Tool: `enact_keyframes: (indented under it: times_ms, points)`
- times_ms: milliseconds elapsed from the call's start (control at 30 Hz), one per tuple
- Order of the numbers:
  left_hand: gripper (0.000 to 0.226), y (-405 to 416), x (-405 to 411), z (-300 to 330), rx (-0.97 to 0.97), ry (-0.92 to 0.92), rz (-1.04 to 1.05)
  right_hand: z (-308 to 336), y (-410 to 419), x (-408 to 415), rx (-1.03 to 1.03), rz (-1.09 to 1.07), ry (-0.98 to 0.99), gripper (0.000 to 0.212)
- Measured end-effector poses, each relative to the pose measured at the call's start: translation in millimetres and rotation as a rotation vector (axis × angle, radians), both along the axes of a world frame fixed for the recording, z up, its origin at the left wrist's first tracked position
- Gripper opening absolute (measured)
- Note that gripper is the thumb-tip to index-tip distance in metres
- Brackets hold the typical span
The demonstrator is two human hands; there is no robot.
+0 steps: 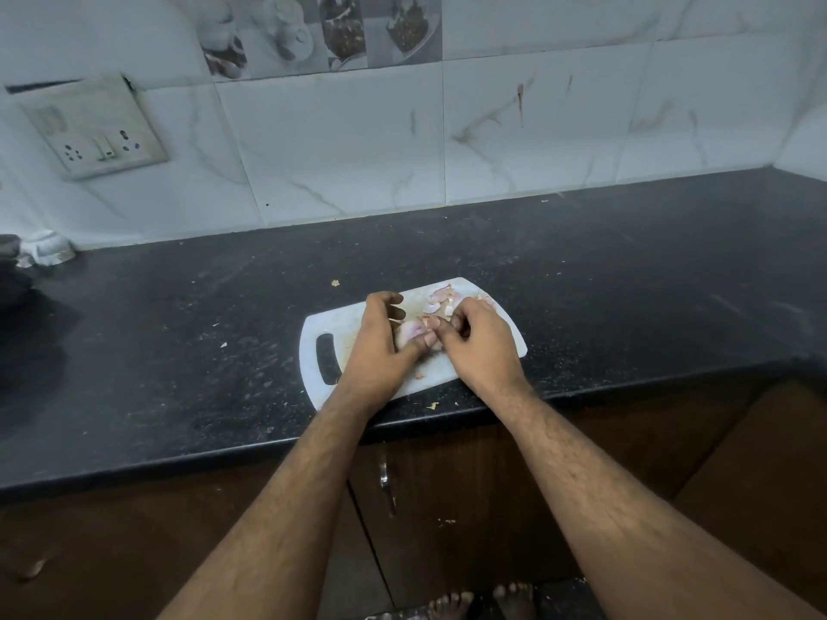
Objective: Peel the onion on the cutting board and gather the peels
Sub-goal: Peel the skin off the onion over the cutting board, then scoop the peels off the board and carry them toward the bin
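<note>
A pale pink onion (411,332) lies on the white cutting board (331,324) near the counter's front edge. My left hand (380,346) cups the onion from the left, thumb along its near side. My right hand (481,344) pinches at the onion's right side with its fingertips; most of the onion is hidden between both hands. A small heap of pink peels (443,299) rests on the board's far right corner, just beyond my fingers.
The black speckled counter (626,284) carries scattered peel bits (335,283) around the board. A wall socket (96,136) sits on the tiled wall at left. Dark objects stand at the far left edge. Below are brown cabinet doors with a metal handle (387,485).
</note>
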State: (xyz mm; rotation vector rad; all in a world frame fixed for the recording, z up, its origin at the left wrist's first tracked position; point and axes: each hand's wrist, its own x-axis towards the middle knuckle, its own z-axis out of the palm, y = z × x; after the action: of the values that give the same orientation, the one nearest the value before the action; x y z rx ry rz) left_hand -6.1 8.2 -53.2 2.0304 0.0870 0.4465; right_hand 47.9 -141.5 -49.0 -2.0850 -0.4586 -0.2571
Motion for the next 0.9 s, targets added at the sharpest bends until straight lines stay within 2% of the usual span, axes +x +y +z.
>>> enact_keyframes:
  times_ms: [67,133,233,367,533,800,900]
  points:
    - [0.067,-1.5,-0.2,0.1,0.043,0.013,0.05,0.3,-0.5,1.1,0.035,0.022,0.021,0.007]
    - [0.066,-3.3,3.5,-2.7,0.101,0.025,0.14,-0.1,-1.3,1.5,0.054,0.037,0.04,0.014]
    - [0.052,-6.3,7.0,-5.4,0.158,0.05,0.203,0.2,-0.2,-0.2,0.015,0.045,0.02,0.015]
    - [0.041,-5.5,3.9,-2.8,0.135,-0.06,0.192,-1.3,0.3,-0.5,0.032,0.043,-0.017,0.02]
    - [0.049,-0.9,-0.9,1.9,0.069,-0.065,0.18,-1.6,-0.1,-1.9,0.026,0.068,-0.005,0.022]
    - [0.049,-2.0,3.0,3.7,0.073,0.006,0.367,2.0,0.0,-7.5,0.046,0.058,0.007,0.011]
    - [0.055,-2.1,4.4,4.4,0.084,0.056,0.333,1.1,0.9,-5.0,0.018,0.081,-0.014,0.025]
